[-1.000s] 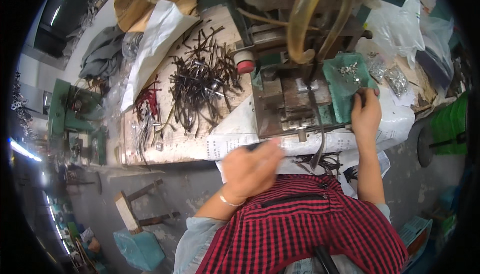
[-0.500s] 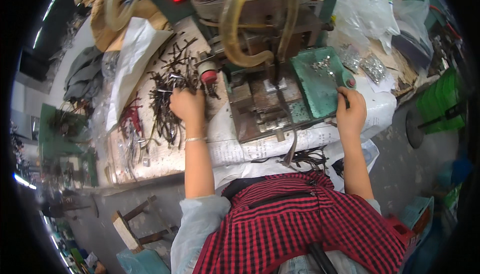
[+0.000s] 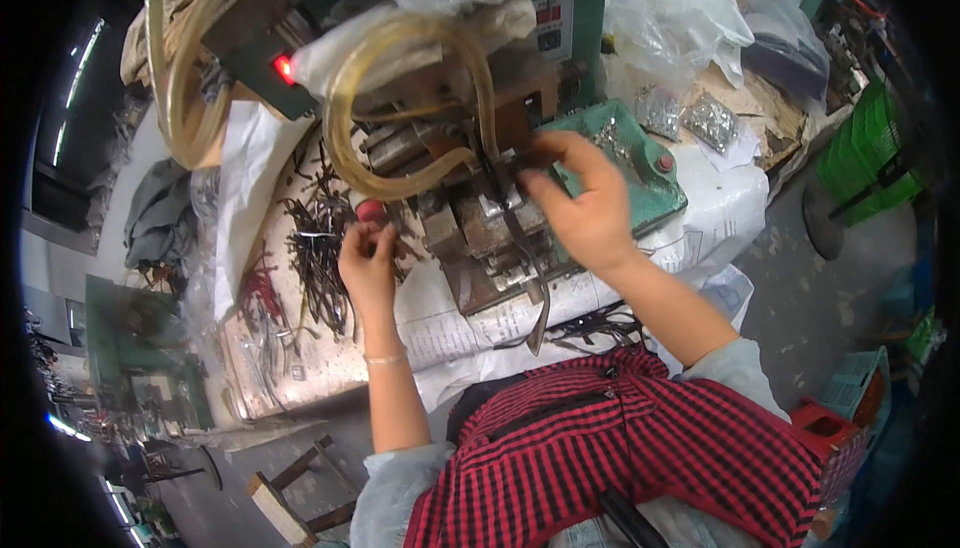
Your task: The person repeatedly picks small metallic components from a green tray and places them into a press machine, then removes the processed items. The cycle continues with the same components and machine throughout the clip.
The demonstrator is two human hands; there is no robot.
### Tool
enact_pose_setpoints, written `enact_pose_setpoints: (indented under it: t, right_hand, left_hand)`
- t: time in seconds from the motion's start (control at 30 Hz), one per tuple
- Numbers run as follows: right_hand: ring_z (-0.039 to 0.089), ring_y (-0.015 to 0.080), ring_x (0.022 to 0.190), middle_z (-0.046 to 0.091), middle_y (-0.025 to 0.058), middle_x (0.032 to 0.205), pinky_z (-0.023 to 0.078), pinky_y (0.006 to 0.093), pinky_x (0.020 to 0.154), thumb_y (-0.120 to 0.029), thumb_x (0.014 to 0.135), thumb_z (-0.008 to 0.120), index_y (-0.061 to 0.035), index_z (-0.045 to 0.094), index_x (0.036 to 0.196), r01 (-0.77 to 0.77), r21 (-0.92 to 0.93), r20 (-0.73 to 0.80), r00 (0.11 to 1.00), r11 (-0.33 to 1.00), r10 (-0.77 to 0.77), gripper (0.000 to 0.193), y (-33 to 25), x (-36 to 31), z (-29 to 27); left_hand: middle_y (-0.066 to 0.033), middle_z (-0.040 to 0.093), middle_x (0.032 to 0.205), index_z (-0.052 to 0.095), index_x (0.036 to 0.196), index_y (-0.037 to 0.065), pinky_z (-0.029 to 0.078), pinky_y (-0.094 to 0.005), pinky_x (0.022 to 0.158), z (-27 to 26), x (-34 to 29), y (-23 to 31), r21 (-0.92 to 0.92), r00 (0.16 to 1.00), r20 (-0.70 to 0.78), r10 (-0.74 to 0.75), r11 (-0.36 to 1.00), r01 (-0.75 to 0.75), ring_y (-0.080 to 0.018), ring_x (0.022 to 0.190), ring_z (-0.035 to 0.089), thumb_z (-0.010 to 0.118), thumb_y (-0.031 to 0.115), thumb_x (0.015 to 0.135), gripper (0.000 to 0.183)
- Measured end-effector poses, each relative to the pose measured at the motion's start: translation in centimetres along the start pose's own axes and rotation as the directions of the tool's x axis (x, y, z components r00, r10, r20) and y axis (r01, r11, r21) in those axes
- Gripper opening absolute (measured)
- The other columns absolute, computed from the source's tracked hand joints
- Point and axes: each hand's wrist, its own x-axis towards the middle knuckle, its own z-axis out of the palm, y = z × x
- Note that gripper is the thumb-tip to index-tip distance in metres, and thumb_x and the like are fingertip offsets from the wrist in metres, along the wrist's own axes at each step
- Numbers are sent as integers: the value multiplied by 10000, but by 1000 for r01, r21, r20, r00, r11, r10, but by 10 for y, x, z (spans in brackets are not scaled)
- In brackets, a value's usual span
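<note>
My left hand [image 3: 367, 270] is closed, with fingertips bunched just below a red round button [image 3: 371, 211] beside the press. What they hold, if anything, is too small to make out. My right hand [image 3: 592, 210] reaches over the metal press bed [image 3: 480, 233], thumb and fingers at the tool area; its fingertips are dark and blurred. A dark strap [image 3: 527, 245] runs from under the tool across the bed and hangs over the front edge. Left of my left hand lies a pile of dark straps [image 3: 318, 273]. A green tray [image 3: 650, 188] with small metal pieces stands beyond my right hand.
A yellowish hose [image 3: 335, 113] loops in front of the green machine [image 3: 590, 68]. Bags of small metal pieces [image 3: 712, 124] lie at the far right. Red strips [image 3: 262, 293] are at the left, more dark straps [image 3: 600, 326] at the front edge, and a wooden stool [image 3: 280, 508] below.
My right hand has moved left from the green tray's edge to the press. My left hand has moved off the strap pile to just below the red button. The view has shifted.
</note>
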Motion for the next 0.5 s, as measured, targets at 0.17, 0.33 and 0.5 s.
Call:
enact_pose_setpoints:
  t: [0.17, 0.33, 0.5]
  right_hand:
    - [701, 160, 971, 733, 93, 1026, 523, 297, 899, 16, 876, 736, 14, 613, 1272, -192, 300, 26, 981, 934, 193, 415, 4, -15, 17]
    - [661, 142, 1069, 733, 91, 1030, 483, 300, 975, 17, 868, 750, 23, 557, 1325, -252, 384, 109, 968, 888, 228, 496, -20, -9, 19]
    - [667, 202, 1156, 741, 132, 1137, 474, 335, 1051, 39, 881, 644, 18, 569, 1385, -251, 439, 171, 966, 863, 194, 511, -45, -23, 2]
  left_hand:
    - [-29, 700, 836, 672, 996, -23, 459, -206, 588, 3, -28, 21, -164, 989, -151, -7, 986, -18, -56, 687, 622, 716, 43, 988, 80]
    - [-119, 742, 926, 669, 1001, -35, 561, -245, 686, 19, -59, 132, -213, 866, -309, 394, 858, -466, -170, 846, 696, 668, -80, 959, 62]
    - [-142, 785, 998, 715, 971, 74, 483, -298, 583, 16, -82, 144, 218, 572, 94, 815, 544, -810, -219, 705, 695, 892, 94, 788, 256]
